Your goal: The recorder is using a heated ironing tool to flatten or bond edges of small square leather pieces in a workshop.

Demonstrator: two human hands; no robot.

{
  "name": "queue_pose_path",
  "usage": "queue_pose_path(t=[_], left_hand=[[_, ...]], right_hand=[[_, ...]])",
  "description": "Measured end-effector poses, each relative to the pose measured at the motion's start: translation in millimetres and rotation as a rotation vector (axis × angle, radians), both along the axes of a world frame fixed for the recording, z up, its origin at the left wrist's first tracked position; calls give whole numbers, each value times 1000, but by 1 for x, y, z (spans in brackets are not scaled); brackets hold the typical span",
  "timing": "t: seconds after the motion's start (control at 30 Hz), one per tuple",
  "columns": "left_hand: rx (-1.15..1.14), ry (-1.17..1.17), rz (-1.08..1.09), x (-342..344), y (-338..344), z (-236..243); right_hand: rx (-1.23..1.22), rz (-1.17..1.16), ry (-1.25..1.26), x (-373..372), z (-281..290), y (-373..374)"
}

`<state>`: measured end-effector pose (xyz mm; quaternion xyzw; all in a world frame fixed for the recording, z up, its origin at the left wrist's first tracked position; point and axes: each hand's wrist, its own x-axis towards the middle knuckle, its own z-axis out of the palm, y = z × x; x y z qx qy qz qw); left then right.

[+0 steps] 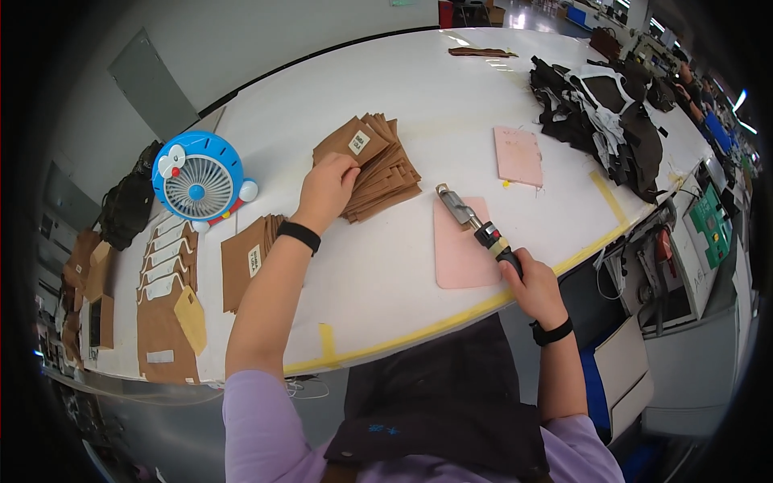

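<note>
My left hand [328, 189] reaches to the middle of the white table, fingers closed on the edge of the top brown fabric panel [345, 140]. That panel bears a pale label and lies askew on a fanned stack of similar brown panels [386, 179]. In my right hand [533, 283], near the front edge, is a hand torch-like tool [486, 233] with a black grip, red button and metal nozzle. Its nozzle hangs over a pink pad [457, 258]. Left of my left forearm lies a second stack of labelled brown panels [239, 262].
A blue fan [196, 173] stands at left, behind brown pieces with white strips [165, 322] and a yellow piece [190, 318]. Another pink pad [518, 157] lies right, near a black and white fabric heap [604, 113]. A brown strip [481, 52] is at the back.
</note>
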<state>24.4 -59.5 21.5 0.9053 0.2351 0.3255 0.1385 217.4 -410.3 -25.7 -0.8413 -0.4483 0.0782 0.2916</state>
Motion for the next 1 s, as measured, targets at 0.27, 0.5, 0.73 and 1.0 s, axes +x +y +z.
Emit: queue_pose_path(t=[0.27, 0.5, 0.73, 1.0], left_hand=[[-24, 159, -455, 16, -134, -30], [151, 277, -482, 8, -172, -50], [212, 340, -372, 23, -192, -52], [267, 275, -335, 27, -195, -52]], right_hand=[[142, -58, 370, 5, -4, -11], [48, -10, 216, -24, 16, -74], [-164, 64, -175, -49, 37, -74], [-153, 47, -207, -36, 24, -6]])
